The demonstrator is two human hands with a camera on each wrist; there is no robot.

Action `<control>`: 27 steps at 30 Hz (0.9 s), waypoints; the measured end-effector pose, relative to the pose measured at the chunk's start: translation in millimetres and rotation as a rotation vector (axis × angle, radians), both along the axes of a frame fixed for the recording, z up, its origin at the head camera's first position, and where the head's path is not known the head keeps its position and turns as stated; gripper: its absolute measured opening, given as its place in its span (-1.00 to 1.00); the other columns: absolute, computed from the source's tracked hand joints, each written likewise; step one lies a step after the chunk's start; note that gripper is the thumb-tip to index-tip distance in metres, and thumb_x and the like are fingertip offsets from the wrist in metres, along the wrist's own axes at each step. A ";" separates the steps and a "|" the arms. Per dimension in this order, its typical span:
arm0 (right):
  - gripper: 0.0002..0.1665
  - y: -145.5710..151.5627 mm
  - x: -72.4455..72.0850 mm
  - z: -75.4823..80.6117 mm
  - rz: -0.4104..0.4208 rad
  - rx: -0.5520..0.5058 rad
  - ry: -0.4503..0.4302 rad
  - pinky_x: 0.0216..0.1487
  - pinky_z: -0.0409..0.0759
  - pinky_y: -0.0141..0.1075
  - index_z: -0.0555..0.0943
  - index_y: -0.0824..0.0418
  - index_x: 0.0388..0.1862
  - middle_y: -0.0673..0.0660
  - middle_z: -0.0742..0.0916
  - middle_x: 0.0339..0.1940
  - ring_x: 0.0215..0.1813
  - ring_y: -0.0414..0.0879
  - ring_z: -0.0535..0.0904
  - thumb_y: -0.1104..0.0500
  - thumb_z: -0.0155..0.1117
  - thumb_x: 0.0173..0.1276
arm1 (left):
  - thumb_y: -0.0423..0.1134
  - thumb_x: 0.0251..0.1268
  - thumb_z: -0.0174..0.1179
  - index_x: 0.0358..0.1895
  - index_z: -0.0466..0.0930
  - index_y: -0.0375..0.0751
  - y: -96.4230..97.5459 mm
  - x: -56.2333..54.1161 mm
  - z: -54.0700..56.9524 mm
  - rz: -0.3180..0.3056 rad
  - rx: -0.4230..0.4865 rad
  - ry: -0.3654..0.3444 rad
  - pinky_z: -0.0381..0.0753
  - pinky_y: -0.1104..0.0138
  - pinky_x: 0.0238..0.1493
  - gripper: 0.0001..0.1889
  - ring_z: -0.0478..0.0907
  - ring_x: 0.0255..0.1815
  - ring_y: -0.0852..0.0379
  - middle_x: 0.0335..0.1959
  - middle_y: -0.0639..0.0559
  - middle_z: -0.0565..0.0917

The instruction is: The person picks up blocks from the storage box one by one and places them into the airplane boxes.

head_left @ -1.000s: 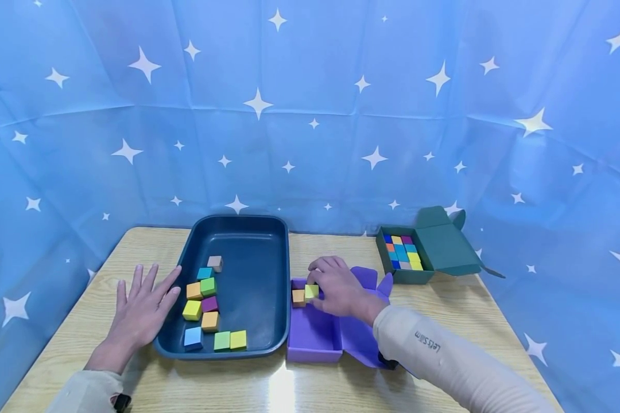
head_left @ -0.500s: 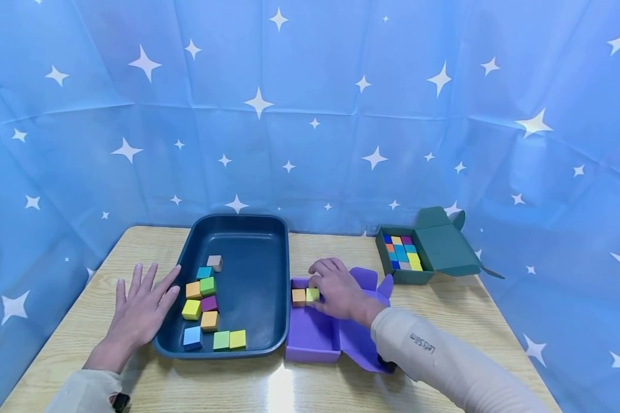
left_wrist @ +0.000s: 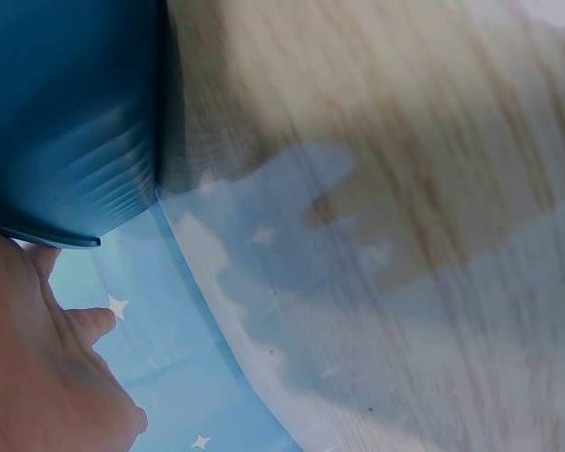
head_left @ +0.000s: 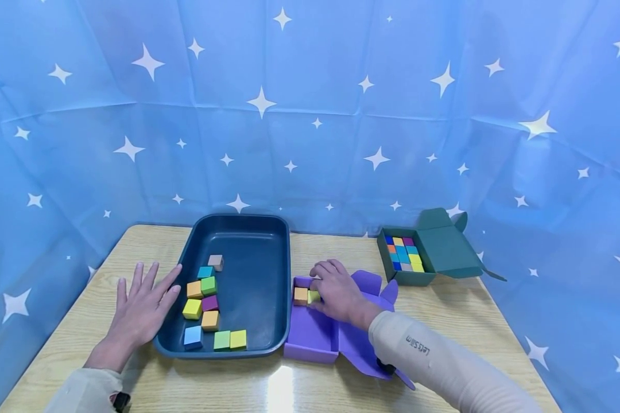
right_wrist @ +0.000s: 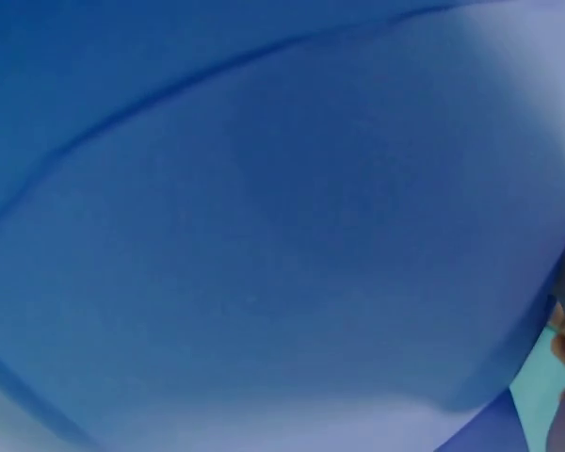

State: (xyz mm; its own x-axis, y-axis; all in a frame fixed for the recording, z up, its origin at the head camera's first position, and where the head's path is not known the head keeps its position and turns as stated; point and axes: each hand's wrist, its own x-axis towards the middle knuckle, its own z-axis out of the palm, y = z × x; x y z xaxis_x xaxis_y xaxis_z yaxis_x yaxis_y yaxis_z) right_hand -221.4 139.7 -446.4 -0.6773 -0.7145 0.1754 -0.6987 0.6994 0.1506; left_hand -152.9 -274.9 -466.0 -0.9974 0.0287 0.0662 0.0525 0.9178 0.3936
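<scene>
My right hand [head_left: 337,291] reaches into the far end of the open purple box [head_left: 310,351]. Its fingers and thumb pinch a yellow-green cube [head_left: 313,296], partly hidden, beside an orange cube [head_left: 300,296] in the box. My left hand [head_left: 140,307] lies with fingers spread at the left rim of the dark blue tray [head_left: 253,246]; the left wrist view shows this hand [left_wrist: 47,367] by the tray's outer wall [left_wrist: 85,113]. Several coloured cubes, including a blue cube [head_left: 193,338] and a purple cube [head_left: 210,303], sit in the tray's left and near part. The right wrist view is mostly filled by a blurred box flap [right_wrist: 292,235].
At the back right stands an open dark green box [head_left: 413,279] holding several coloured cubes, its lid [head_left: 448,246] folded out to the right. The purple lid [head_left: 359,344] lies under my right forearm. A blue star-patterned curtain [head_left: 310,143] surrounds the wooden table [head_left: 227,384].
My right hand has lowered the yellow-green cube against the orange cube in the purple box. That box has turned slightly, its near end shifting left. The left hand stays in place.
</scene>
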 end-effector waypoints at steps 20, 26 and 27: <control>-0.66 2.4 -2.3 18.7 0.012 -0.148 -0.078 0.36 0.28 0.00 0.74 -0.06 -0.16 -0.01 0.65 0.04 0.22 -0.03 0.46 -0.16 0.47 0.13 | 0.21 0.54 -0.37 0.58 -0.10 0.15 1.8 1.0 1.9 0.002 0.006 0.000 -0.70 -0.36 0.36 -0.37 -0.68 0.54 -0.33 0.56 -0.44 -0.14; -0.67 -1.3 -8.0 39.0 0.042 -0.194 -0.100 0.38 0.28 0.02 0.73 -0.01 -0.16 0.02 0.65 0.05 0.24 -0.02 0.45 -0.12 0.46 0.16 | 0.21 0.54 -0.37 0.58 -0.10 0.15 3.7 0.2 1.3 -0.005 0.010 -0.005 -0.74 -0.34 0.35 -0.37 -0.68 0.54 -0.32 0.56 -0.43 -0.14; -0.67 -2.8 -9.6 42.4 0.046 -0.193 -0.091 0.38 0.28 0.01 0.73 -0.01 -0.15 0.01 0.65 0.05 0.25 -0.02 0.44 -0.13 0.46 0.16 | 0.21 0.54 -0.37 0.58 -0.10 0.15 4.0 0.2 1.1 -0.004 0.008 -0.005 -0.73 -0.34 0.35 -0.37 -0.68 0.54 -0.32 0.56 -0.43 -0.14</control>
State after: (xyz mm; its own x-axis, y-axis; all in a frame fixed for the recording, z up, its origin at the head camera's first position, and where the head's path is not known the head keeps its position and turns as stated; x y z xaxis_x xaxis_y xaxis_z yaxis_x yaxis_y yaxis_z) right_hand -230.9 137.0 -403.9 -0.6644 -0.7039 0.2510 -0.7349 0.6765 -0.0482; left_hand -152.7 -270.9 -464.8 -0.9976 0.0324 0.0617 0.0545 0.9143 0.4014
